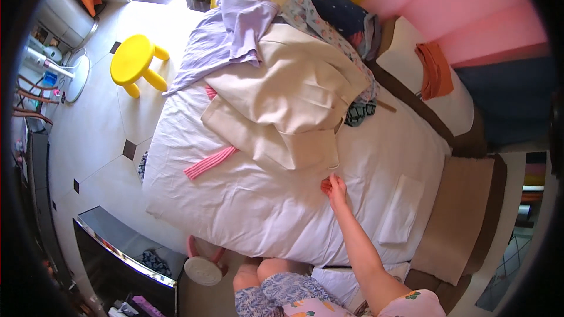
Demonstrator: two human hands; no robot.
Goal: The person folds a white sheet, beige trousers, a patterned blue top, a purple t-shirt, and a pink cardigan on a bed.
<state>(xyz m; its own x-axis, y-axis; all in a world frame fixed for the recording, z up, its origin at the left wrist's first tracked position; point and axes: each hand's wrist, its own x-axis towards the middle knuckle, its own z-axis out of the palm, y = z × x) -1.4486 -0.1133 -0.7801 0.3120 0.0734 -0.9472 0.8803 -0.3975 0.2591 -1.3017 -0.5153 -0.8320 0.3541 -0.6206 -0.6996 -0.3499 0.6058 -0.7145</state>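
Observation:
My right hand (335, 190) reaches over the white bed sheet (264, 223), its fingers closed in a pinch. At its fingertips is the end of a thin pale cord (333, 168), which hangs from the corner of a large beige garment (294, 94). That garment lies spread and rumpled across the middle of the bed. Pink striped cloth (210, 162) sticks out from under its left side. A lavender shirt (244, 20) overlaps its far left part. My left hand is out of the picture.
Behind the garment lie a floral cloth (308, 14) and a dark blue spotted one (329, 0). A folded white cloth (402, 208) rests to the right. An orange folded cloth (435, 70) sits on the headboard cushion. On the floor stand a yellow stool (132, 58) and another stool (204, 270).

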